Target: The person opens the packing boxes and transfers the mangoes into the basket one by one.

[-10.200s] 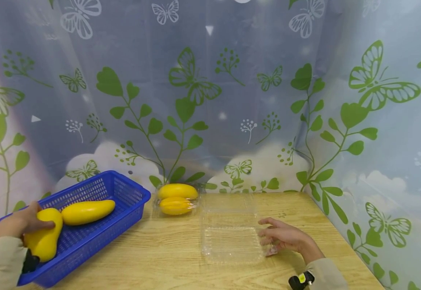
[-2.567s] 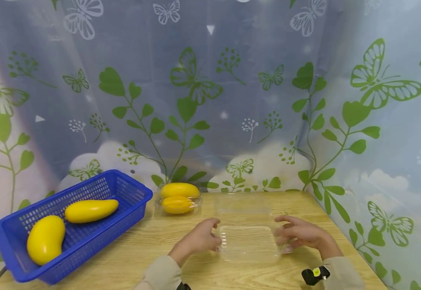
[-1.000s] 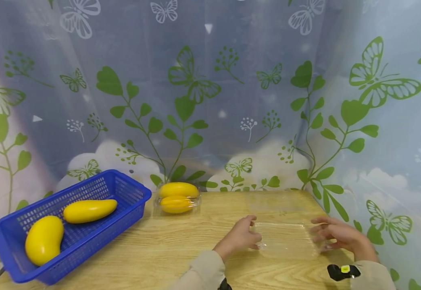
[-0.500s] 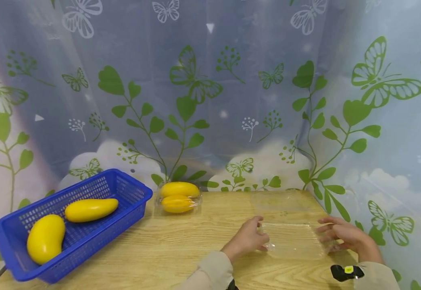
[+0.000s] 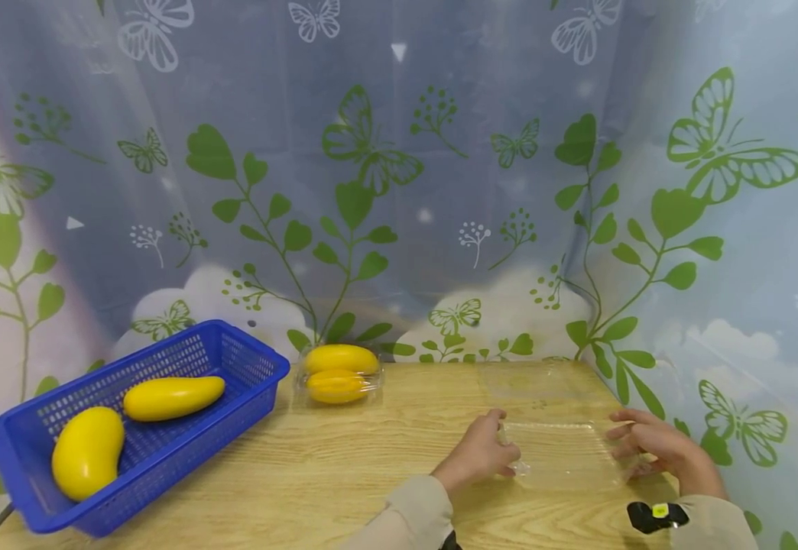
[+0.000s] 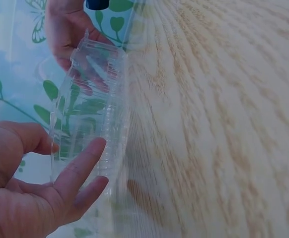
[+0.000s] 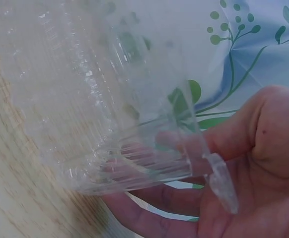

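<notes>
A clear plastic clamshell box point(image 5: 560, 456) stands with its lid point(image 5: 530, 378) folded back on the right part of the wooden table. My left hand point(image 5: 478, 451) holds its left end, with the thumb at the rim and fingertips against the outer wall in the left wrist view. The right hand point(image 5: 660, 447) grips the opposite end. In the right wrist view, that thumb point(image 7: 234, 134) hooks over the rim and the fingers point(image 7: 164, 198) lie along the wall and beneath. No fruit shows inside this box.
To the left, a blue plastic basket point(image 5: 193, 451) contains a curved mango point(image 5: 88, 452) and a longer mango point(image 5: 173, 399). Another clear box point(image 5: 376, 382) with two yellow mangoes point(image 5: 340, 359) stands at the back. A printed curtain point(image 5: 399, 252) borders the table.
Earlier the left hand was on a mango in the basket. It has since come to the box, and both hands have slid the box to the right, only slightly in the last half second.
</notes>
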{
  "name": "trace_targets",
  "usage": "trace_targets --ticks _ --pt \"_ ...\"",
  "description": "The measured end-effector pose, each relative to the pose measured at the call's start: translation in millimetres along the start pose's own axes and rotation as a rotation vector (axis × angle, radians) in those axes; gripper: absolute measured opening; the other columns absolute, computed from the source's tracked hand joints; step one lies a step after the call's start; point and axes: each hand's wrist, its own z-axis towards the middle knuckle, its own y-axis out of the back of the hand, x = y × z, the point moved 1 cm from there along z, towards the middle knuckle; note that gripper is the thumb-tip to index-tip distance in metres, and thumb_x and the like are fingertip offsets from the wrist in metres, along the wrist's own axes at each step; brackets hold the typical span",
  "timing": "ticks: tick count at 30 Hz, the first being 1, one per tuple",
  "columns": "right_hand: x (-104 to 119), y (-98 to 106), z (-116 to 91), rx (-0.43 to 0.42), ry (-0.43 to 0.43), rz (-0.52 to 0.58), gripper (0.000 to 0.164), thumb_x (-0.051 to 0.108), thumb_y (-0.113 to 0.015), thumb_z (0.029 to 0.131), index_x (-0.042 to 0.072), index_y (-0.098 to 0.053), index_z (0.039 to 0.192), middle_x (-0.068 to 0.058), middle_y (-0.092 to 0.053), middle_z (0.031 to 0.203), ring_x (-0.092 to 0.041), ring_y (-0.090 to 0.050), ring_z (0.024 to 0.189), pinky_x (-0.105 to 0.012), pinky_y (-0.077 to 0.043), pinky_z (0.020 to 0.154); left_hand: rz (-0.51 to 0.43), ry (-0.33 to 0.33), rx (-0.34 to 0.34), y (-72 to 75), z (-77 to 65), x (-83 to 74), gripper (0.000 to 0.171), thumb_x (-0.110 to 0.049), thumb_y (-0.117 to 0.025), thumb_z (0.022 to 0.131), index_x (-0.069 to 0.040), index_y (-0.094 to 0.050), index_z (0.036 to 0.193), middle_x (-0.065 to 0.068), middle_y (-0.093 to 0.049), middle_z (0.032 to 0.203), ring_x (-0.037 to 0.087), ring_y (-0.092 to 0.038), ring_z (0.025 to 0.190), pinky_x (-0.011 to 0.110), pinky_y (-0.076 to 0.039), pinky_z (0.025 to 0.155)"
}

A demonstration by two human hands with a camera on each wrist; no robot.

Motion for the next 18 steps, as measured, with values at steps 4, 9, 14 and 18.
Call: trace_targets --ticks 4,9,14,18 --pt "-0.1 0.4 1.3 -0.008 -0.017 -0.006 0.076 0.001 -0.055 0.091 -0.016 -0.016 0.153 -0.040 -0.041 0.150 -0.026 -0.068 0.108 -0.040 -0.057 0.073 0.028 -0.011 -0.006 -2.1 1.5 -0.1 0.067 -0.003 -0.063 0.092 -0.004 -0.039 0.154 0.026 -0.043 0.155 0.028 -0.078 0.077 0.032 -0.063 0.076" --pt "0.3 -0.5 1.3 -0.014 -0.025 -0.013 0.077 0.001 -0.056 0.091 -0.016 -0.015 0.154 -0.040 -0.041 0.150 -0.021 -0.066 0.105 -0.038 -0.054 0.071 0.013 -0.010 -0.004 -2.4 2.2 0.7 0.066 -0.004 -0.064 0.092 -0.003 -0.040 0.153 0.025 -0.043 0.155 0.029 -0.078 0.078 0.034 -0.064 0.075" --pt "1.7 -0.7 0.7 -0.012 -0.027 -0.018 0.072 0.006 -0.053 0.097 -0.015 -0.015 0.154 -0.040 -0.041 0.151 -0.022 -0.066 0.106 -0.036 -0.052 0.068 -0.001 -0.006 -0.006 -1.8 1.6 0.4 0.064 -0.006 -0.065 0.093 -0.004 -0.041 0.153 0.025 -0.039 0.158 0.029 -0.078 0.079 0.036 -0.064 0.074" --pt "2.0 -0.4 0.9 -0.010 -0.032 -0.025 0.067 0.017 -0.047 0.106 -0.014 -0.014 0.155 -0.040 -0.045 0.148 -0.025 -0.069 0.108 -0.036 -0.054 0.068 0.001 -0.005 -0.009 -1.4 1.3 -1.3 0.063 -0.006 -0.066 0.094 -0.005 -0.041 0.152 0.024 -0.043 0.155 0.027 -0.077 0.078 0.037 -0.064 0.075"
